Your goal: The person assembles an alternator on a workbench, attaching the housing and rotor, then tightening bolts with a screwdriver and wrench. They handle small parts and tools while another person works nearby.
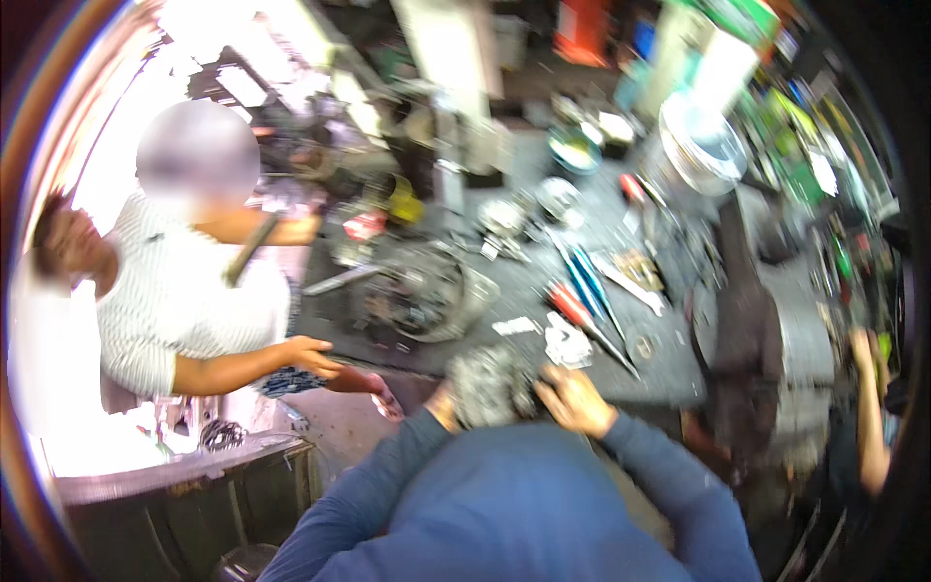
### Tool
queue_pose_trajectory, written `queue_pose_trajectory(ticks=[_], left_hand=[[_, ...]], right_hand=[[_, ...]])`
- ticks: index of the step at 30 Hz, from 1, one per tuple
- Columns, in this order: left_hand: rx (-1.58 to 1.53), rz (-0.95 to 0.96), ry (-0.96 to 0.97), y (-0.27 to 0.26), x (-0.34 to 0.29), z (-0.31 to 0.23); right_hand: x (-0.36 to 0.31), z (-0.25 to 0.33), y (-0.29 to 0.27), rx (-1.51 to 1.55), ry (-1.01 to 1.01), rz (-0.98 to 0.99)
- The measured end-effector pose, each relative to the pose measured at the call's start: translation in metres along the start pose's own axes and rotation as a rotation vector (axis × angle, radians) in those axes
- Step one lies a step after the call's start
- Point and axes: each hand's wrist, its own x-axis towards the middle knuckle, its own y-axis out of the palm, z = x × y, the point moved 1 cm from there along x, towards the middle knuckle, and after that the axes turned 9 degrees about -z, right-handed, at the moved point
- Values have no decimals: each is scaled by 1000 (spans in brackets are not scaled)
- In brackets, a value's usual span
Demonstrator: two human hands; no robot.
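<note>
While the left hand (pixel 444 407) and the right hand (pixel 580 403) hold a grey metal part (pixel 488 384) between them at the near edge of the table (pixel 671 383), the work looks unfinished: a round housing (pixel 427 291), a red-handled tool (pixel 572 305) and a wrench (pixel 630 283) lie beyond. Finished steps cannot be made out. Left fingers are mostly hidden; right fingers (pixel 551 393) curl toward the part's dark end, too blurred to tell whether they pinch.
</note>
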Motion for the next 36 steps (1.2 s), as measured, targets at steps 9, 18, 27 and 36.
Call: queue_pose_trajectory(ticks=[9, 18, 27, 36], left_hand=[[-955, 38, -368, 62, -36, 37], [-1384, -23, -620, 86, -43, 36], [-1527, -61, -690, 95, -46, 41], [-1603, -69, -754, 93, -39, 56]], right_hand=[[6, -42, 2, 326, 100, 24], [32, -11, -41, 515, 685, 521], [49, 26, -62, -501, -906, 219], [33, -19, -34, 30, -136, 247]])
